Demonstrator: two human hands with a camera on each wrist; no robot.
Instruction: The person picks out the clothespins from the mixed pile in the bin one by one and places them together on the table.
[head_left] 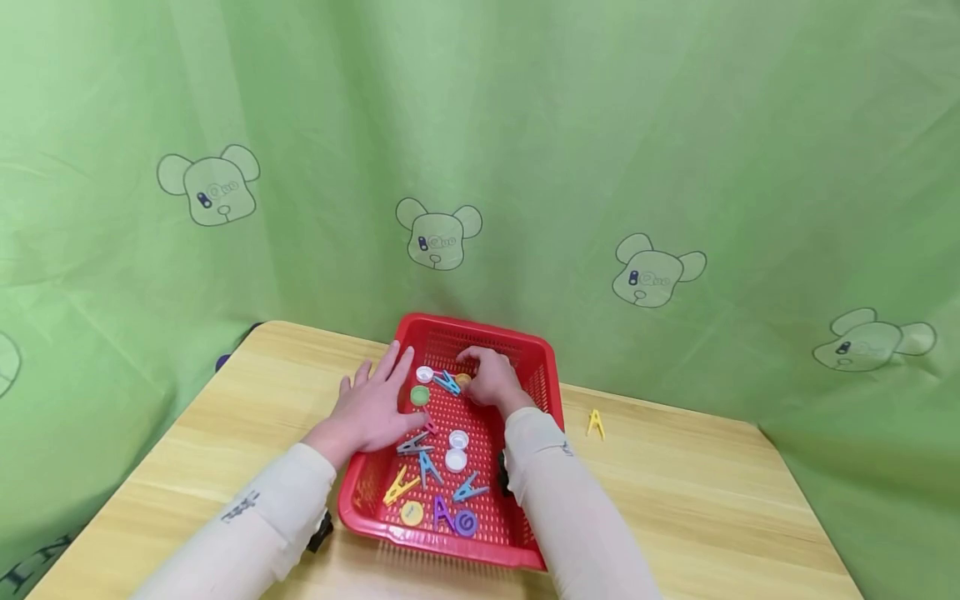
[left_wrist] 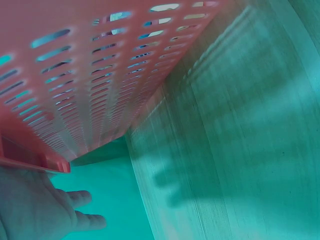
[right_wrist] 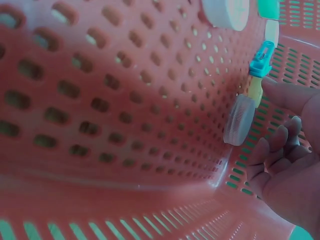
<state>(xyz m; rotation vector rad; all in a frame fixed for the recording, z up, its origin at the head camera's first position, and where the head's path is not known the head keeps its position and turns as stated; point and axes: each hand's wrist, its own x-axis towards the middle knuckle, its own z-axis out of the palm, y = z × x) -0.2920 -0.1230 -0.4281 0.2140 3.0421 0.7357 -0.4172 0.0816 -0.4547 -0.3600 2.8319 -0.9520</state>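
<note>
A red plastic basket point(head_left: 442, 542) holds bottle caps and clothespins. Across its left rim lies my left hand point(head_left: 375, 408), fingers spread, its thumb over the inside near a pink clothespin point(head_left: 430, 425). Inside the far right part, my right hand point(head_left: 491, 379) has loosely curled fingers and nothing visible in its grasp. Its thumb is close to a yellow-orange cap point(right_wrist: 255, 90); whether they touch I cannot tell. A blue clothespin point(head_left: 447, 382) and a whitish cap point(right_wrist: 240, 120) lie beside that cap. Left of them are a white cap point(head_left: 424, 374) and a green cap point(head_left: 419, 395).
Nearer in the basket lie two white caps point(head_left: 456, 460), a yellow cap point(head_left: 412, 512), a purple cap point(head_left: 466, 522) and several clothespins. On the wooden table point(head_left: 697, 500), a yellow clothespin point(head_left: 596, 423) lies right of the basket. A green curtain point(head_left: 525, 125) hangs behind.
</note>
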